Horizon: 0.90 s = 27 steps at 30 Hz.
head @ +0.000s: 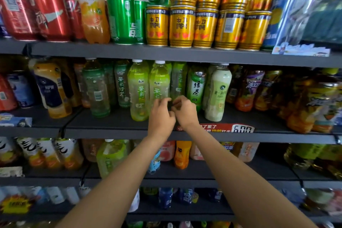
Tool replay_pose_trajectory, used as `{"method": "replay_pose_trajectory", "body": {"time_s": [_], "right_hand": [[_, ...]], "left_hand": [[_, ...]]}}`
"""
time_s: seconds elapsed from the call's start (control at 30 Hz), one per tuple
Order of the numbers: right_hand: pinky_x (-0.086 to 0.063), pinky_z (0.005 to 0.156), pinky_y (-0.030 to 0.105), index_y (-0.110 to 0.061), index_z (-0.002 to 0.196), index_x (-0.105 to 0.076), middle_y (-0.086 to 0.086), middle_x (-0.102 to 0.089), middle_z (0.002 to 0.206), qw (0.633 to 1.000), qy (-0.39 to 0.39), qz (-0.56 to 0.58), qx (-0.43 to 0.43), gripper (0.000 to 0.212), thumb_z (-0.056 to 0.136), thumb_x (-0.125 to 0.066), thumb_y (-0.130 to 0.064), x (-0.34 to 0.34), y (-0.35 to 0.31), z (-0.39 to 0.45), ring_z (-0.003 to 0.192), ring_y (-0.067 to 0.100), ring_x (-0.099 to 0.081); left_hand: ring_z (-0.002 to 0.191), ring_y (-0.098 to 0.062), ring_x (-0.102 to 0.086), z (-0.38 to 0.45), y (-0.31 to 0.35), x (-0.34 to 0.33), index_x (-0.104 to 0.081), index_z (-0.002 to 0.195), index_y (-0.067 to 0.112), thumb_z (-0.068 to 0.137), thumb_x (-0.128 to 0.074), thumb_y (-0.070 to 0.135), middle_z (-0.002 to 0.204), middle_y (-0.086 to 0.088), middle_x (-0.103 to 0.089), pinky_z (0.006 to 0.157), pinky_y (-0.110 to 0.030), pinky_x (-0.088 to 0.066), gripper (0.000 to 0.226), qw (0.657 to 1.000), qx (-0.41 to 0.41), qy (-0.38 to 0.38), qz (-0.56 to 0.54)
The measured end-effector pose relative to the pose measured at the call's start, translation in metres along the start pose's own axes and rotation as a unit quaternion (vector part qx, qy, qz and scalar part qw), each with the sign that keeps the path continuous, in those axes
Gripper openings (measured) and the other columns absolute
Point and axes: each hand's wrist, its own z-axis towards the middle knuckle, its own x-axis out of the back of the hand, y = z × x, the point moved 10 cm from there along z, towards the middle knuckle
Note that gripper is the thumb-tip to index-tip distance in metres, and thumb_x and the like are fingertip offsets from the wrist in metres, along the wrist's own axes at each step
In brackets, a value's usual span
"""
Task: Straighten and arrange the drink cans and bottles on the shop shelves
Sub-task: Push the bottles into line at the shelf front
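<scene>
My left hand (161, 114) and my right hand (185, 111) are side by side at the middle shelf (118, 131), fingers curled and fingertips meeting. They cover the lower part of a light green tea bottle (159, 81) and a darker green bottle (178, 77) behind. Something small and dark shows between the fingertips; I cannot tell whether either hand grips a bottle. A matching light green bottle (138, 89) stands just left of them. To their right are a green tea bottle with a white label (196, 87) and a pale milky bottle (218, 94).
Gold cans (181, 26) stand stacked on the top shelf, with green cans (122, 18), red cola cans (46, 15) and an orange bottle (92, 5) to their left. A red price tag (222, 128) hangs on the middle shelf edge. More bottles fill the lower shelves (185, 179).
</scene>
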Motion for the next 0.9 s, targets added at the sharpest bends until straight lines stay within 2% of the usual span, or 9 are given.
{"method": "replay_pose_trajectory", "body": {"time_s": [0.1, 0.23, 0.3, 0.43, 0.6, 0.67, 0.73, 0.8, 0.9], "right_hand": [[-0.048, 0.086, 0.033, 0.001, 0.102, -0.061, 0.016, -0.066, 0.102, 0.999, 0.035, 0.003, -0.015, 0.018, 0.084, -0.056, 0.000, 0.038, 0.023, -0.011, 0.098, 0.028, -0.061], [-0.036, 0.067, 0.016, -0.002, 0.101, -0.063, 0.012, -0.067, 0.098, 0.993, 0.099, 0.002, -0.065, 0.016, 0.086, -0.056, -0.004, 0.095, 0.066, -0.038, 0.093, 0.022, -0.061], [-0.035, 0.065, 0.016, -0.004, 0.100, -0.063, 0.009, -0.067, 0.095, 0.988, 0.139, -0.005, -0.072, 0.015, 0.087, -0.055, -0.007, 0.123, 0.076, -0.055, 0.086, 0.018, -0.060], [-0.045, 0.070, 0.024, -0.006, 0.097, -0.062, -0.002, -0.060, 0.081, 0.974, 0.222, 0.017, -0.035, 0.012, 0.089, -0.054, -0.008, 0.178, 0.062, -0.079, 0.076, 0.010, -0.054], [-0.041, 0.066, 0.021, -0.006, 0.097, -0.059, -0.011, -0.052, 0.072, 0.952, 0.303, 0.042, 0.025, 0.010, 0.088, -0.055, -0.008, 0.235, 0.030, -0.086, 0.069, 0.008, -0.051], [-0.042, 0.069, 0.021, -0.008, 0.107, -0.056, -0.008, -0.054, 0.076, 0.948, 0.312, 0.047, 0.048, 0.019, 0.088, -0.057, -0.009, 0.251, 0.016, -0.077, 0.074, 0.011, -0.054], [-0.047, 0.080, 0.028, -0.013, 0.125, -0.049, 0.002, -0.060, 0.092, 0.950, 0.302, 0.039, 0.073, 0.039, 0.087, -0.058, -0.009, 0.265, 0.001, -0.058, 0.089, 0.018, -0.056], [-0.041, 0.090, 0.033, -0.019, 0.138, -0.036, 0.010, -0.056, 0.115, 0.954, 0.290, -0.015, 0.075, 0.056, 0.087, -0.057, -0.009, 0.281, -0.011, -0.034, 0.107, 0.025, -0.050], [-0.035, 0.094, 0.037, -0.023, 0.146, -0.021, 0.015, -0.048, 0.129, 0.954, 0.279, -0.090, 0.065, 0.068, 0.089, -0.053, -0.009, 0.312, -0.022, 0.002, 0.117, 0.033, -0.042]], "left_hand": [[0.117, -0.025, -0.047, -0.005, 0.027, -0.023, -0.049, 0.129, 0.013, 0.087, -0.048, 0.002, 0.127, -0.009, -0.046, 0.098, -0.035, -0.041, 0.043, 0.999, -0.026, -0.016, -0.029], [0.116, -0.025, -0.048, -0.023, 0.060, -0.047, -0.051, 0.128, 0.014, 0.087, -0.048, 0.003, 0.125, -0.009, -0.046, 0.097, -0.039, -0.042, 0.042, 0.997, -0.055, -0.029, -0.039], [0.115, -0.024, -0.048, -0.033, 0.077, -0.052, -0.051, 0.127, 0.014, 0.087, -0.047, 0.003, 0.124, -0.007, -0.047, 0.097, -0.037, -0.042, 0.041, 0.996, -0.070, -0.028, -0.046], [0.115, -0.022, -0.049, -0.044, 0.118, -0.046, -0.051, 0.126, 0.013, 0.088, -0.048, 0.002, 0.123, -0.006, -0.047, 0.097, -0.039, -0.044, 0.040, 0.992, -0.105, -0.005, -0.072], [0.115, -0.021, -0.050, -0.049, 0.176, -0.034, -0.050, 0.126, 0.013, 0.087, -0.049, 0.002, 0.123, -0.006, -0.049, 0.097, -0.039, -0.044, 0.040, 0.983, -0.157, 0.011, -0.094], [0.117, -0.020, -0.049, -0.046, 0.195, -0.025, -0.049, 0.127, 0.014, 0.087, -0.050, 0.003, 0.125, -0.004, -0.051, 0.099, -0.038, -0.042, 0.041, 0.979, -0.176, 0.027, -0.096], [0.119, -0.019, -0.046, -0.037, 0.212, -0.016, -0.047, 0.129, 0.015, 0.088, -0.050, 0.004, 0.125, -0.001, -0.054, 0.102, -0.039, -0.039, 0.042, 0.976, -0.189, 0.046, -0.092], [0.122, -0.019, -0.042, -0.023, 0.229, -0.008, -0.044, 0.133, 0.017, 0.090, -0.050, 0.006, 0.127, 0.001, -0.055, 0.105, -0.039, -0.036, 0.045, 0.976, -0.193, 0.065, -0.081], [0.125, -0.020, -0.037, 0.005, 0.256, -0.007, -0.037, 0.139, 0.020, 0.091, -0.049, 0.009, 0.132, 0.004, -0.052, 0.105, -0.039, -0.031, 0.050, 0.975, -0.196, 0.084, -0.058]]}}
